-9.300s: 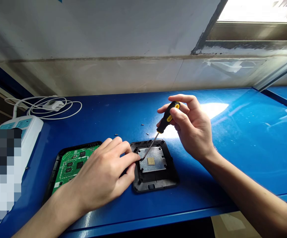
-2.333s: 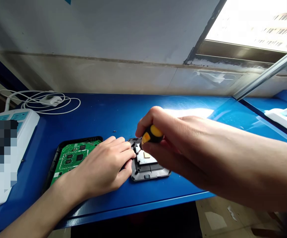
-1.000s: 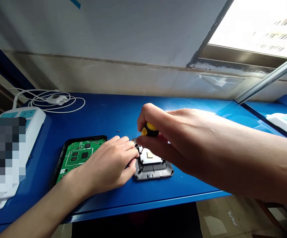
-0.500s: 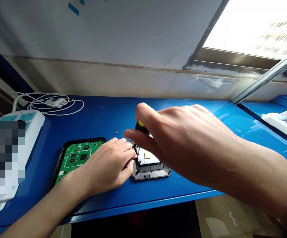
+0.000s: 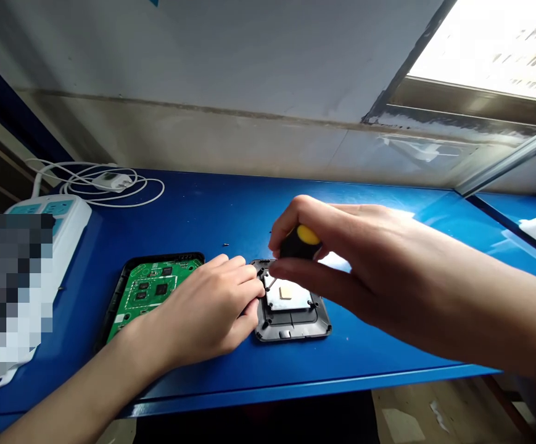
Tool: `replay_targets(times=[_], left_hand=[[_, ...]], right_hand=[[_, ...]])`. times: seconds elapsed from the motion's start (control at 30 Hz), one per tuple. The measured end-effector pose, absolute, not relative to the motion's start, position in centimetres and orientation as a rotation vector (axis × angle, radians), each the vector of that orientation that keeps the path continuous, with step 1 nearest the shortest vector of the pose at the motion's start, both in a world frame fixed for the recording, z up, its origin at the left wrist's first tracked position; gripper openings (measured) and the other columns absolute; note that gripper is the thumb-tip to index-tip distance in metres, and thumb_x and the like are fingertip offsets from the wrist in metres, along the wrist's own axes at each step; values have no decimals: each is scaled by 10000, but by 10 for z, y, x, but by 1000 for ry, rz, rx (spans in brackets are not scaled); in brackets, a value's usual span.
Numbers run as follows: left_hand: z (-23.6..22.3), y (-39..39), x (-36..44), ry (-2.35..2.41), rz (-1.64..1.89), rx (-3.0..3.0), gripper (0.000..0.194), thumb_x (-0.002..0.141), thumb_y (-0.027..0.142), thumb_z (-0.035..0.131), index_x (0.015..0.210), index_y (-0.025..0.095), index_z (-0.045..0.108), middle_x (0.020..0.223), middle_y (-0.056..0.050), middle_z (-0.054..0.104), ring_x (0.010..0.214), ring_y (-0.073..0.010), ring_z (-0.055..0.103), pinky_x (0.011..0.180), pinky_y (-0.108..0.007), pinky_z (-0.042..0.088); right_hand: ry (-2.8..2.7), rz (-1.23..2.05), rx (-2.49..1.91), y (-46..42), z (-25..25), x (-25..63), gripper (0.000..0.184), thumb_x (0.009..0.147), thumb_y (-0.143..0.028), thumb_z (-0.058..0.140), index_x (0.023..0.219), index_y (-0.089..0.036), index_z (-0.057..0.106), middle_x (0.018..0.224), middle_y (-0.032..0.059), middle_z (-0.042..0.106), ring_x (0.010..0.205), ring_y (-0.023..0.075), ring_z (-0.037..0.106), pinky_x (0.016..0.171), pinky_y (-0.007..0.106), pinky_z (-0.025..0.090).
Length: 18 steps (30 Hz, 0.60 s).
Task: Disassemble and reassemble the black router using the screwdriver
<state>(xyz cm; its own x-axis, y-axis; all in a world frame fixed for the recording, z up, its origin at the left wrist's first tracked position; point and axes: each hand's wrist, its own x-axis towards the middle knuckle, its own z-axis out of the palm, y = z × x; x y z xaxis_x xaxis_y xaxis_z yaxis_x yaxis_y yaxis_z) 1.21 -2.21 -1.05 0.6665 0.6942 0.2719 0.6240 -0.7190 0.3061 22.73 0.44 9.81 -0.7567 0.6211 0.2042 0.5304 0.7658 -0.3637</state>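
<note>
The right hand now has its fingers closed round the screwdriver, whose shaft slants down towards the left side of the metal plate, so the tool looks to be at work there. The plate lies in the black cover, right of the green board. The left hand has bent fingers at the cover's left edge; whether they grip it, I cannot tell. A loose screw lies on the far side.

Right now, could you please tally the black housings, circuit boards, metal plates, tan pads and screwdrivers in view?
Black housings: 2
Green circuit board: 1
Metal plate: 1
Tan pad: 1
Screwdriver: 1
Total: 6
</note>
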Motion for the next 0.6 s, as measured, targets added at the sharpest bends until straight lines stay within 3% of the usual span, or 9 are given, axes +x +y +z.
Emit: replay_targets(times=[0.2, 0.33, 0.43, 0.6], left_hand=[[-13, -23, 13, 1089, 589, 2724, 177, 890, 121, 542, 767, 215, 628, 776, -24, 662, 742, -214, 588, 642, -333, 416], [-10, -23, 13, 1070, 673, 2701, 221, 875, 114, 495, 692, 217, 564, 726, -16, 641, 677, -196, 564, 605, -335, 385], [-6, -23, 13, 1056, 602, 2675, 203, 868, 112, 523, 700, 195, 600, 691, -13, 642, 633, -184, 551, 575, -337, 348], [-7, -22, 13, 1100, 529, 2589, 161, 895, 124, 582, 786, 178, 687, 794, -33, 726, 716, -215, 621, 626, -350, 393]], right_hand=[[-2542, -6, -867, 2, 84, 221, 329, 1006, -521, 610, 889, -215, 637, 535, -67, 527, 399, 76, 384, 388, 255, 241], [-2502, -274, -959, -4, 87, 206, 485, 1043, -611, 443, 854, -252, 708, 476, -27, 522, 404, 121, 474, 420, 278, 215], [-2474, -375, -1089, -3, 92, 198, 564, 1032, -640, 439, 722, -247, 700, 460, 3, 536, 438, 144, 522, 451, 282, 246], [-2430, -598, -1262, -3, 96, 197, 720, 1006, -722, 409, 522, -215, 576, 377, -18, 323, 375, 113, 373, 490, 281, 157]])
